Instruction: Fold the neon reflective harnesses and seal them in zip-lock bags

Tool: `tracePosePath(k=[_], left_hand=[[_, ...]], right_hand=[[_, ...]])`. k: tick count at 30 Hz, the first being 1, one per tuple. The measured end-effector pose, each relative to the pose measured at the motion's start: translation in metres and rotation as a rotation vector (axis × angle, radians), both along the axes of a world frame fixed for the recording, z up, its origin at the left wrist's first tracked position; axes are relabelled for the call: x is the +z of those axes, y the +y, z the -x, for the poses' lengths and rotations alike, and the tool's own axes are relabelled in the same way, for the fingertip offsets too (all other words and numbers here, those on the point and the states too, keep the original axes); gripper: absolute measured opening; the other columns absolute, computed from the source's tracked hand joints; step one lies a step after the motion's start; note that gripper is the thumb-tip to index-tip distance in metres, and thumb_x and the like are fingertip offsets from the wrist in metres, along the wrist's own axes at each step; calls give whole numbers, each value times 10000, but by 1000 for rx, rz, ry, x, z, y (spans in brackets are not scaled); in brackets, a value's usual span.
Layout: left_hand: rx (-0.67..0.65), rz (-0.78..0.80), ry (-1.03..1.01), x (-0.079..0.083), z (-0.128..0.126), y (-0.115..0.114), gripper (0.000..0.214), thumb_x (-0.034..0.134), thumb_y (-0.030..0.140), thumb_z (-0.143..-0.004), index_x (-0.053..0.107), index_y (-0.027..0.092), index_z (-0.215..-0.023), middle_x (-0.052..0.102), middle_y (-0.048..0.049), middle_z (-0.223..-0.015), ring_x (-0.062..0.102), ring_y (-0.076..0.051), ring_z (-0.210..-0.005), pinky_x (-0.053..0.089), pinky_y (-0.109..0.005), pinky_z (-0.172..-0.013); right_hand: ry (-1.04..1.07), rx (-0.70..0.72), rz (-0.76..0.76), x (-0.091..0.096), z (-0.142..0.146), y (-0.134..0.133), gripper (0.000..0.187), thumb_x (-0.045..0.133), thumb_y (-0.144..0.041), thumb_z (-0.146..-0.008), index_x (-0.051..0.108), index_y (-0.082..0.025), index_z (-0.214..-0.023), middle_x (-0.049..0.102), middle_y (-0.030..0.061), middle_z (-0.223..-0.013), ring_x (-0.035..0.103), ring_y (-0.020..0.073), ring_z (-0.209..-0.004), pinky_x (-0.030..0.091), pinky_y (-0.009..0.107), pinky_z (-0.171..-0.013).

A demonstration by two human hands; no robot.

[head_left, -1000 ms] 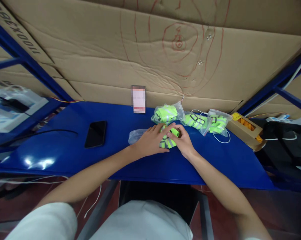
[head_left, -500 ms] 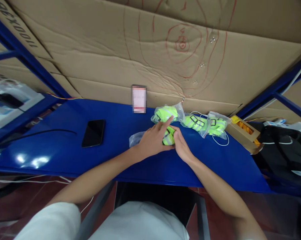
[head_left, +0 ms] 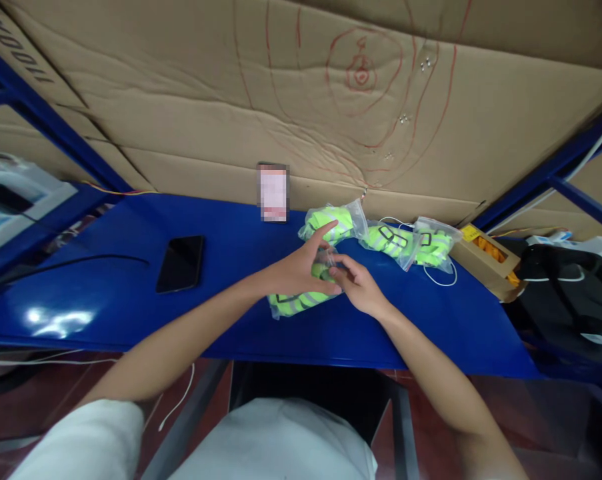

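A clear plastic bag [head_left: 301,305] with a folded fluorescent yellow-green reflective strap inside lies on the blue table in front of me. My left hand [head_left: 297,269] is laid over it and holds it, index finger stretched out and thumb on the near side. At the bag's right end, my right hand [head_left: 359,285] has its thumb and fingers closed around the plastic by the opening. Part of the bag and strap is hidden under the left hand. Just behind my hands lies another bagged strap [head_left: 331,223].
Further right are more bagged straps [head_left: 391,241] and a white cable [head_left: 443,284]. A cardboard box [head_left: 488,262] with orange contents stands beside a black bag [head_left: 555,300]. A black phone [head_left: 181,264] lies at left; a blurred-out screen device [head_left: 273,193] leans against the cardboard wall [head_left: 181,127].
The strap between my hands now lies mostly along the bag under my left hand, leftward and nearer me. My right hand has shifted from pressing its side to fingering the bag's opening.
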State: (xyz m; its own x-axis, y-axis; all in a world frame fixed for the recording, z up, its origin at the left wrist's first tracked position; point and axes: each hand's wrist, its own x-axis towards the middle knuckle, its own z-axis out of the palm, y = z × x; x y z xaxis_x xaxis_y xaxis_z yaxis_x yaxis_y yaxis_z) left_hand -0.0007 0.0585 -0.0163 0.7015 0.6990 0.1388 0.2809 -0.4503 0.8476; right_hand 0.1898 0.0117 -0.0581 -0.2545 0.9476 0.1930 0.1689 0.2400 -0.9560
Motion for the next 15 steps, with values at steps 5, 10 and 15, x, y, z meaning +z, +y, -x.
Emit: tracePosePath(k=[5,10,15], left_hand=[[-139,322,-82,-8,17,22,1156,875,316,-666,158,332,-1573,506,-156,-1406,520,-309,-1304,402,-491,-1069],[-307,600,-29,-28,27,23,803,833,305,-733,469,265,-1448,528,-120,-1447,493,-305,-1342,445,-406,-1033],[-175,762,-275,-33,37,24,832,838,300,-739,437,276,-1467,591,-98,-1384,572,-271,-1245,453,-358,-995]], right_hand=[[-47,63,39,4,-3,-1,356,540,-512,-959,705,-202,-1016,700,25,-907,627,158,-763,493,263,-684],[-179,208,-106,3,0,-6,354,449,-418,-1023,611,-237,-1280,710,57,-1137,648,210,-1086,504,351,-942],[-389,-38,-415,-2,1,-2,332,554,-366,-979,599,-261,-1291,576,107,-1381,492,264,-1335,343,479,-1141]])
